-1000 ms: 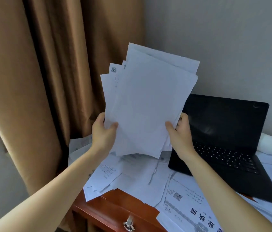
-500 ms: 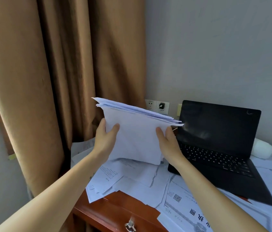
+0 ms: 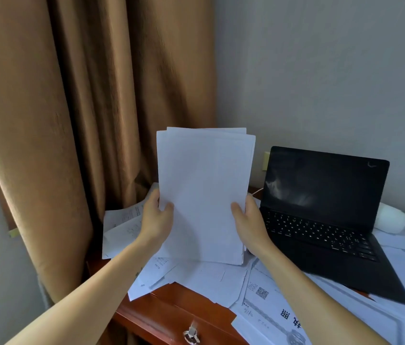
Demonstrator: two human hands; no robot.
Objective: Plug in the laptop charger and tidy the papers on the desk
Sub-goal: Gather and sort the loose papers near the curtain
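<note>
Between both hands [image 3: 156, 220], upright paper stack [image 3: 204, 192]

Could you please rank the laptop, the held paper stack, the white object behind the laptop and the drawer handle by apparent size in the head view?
1. laptop
2. held paper stack, though nearer the camera
3. white object
4. drawer handle

I see the left hand [image 3: 156, 220] and right hand [image 3: 248, 222] gripping a stack of white papers [image 3: 204, 192] by its side edges, held upright, bottom edge on loose sheets [image 3: 206, 277] covering the wooden desk [image 3: 171, 310]. An open black laptop [image 3: 321, 215] sits to the right.
</note>
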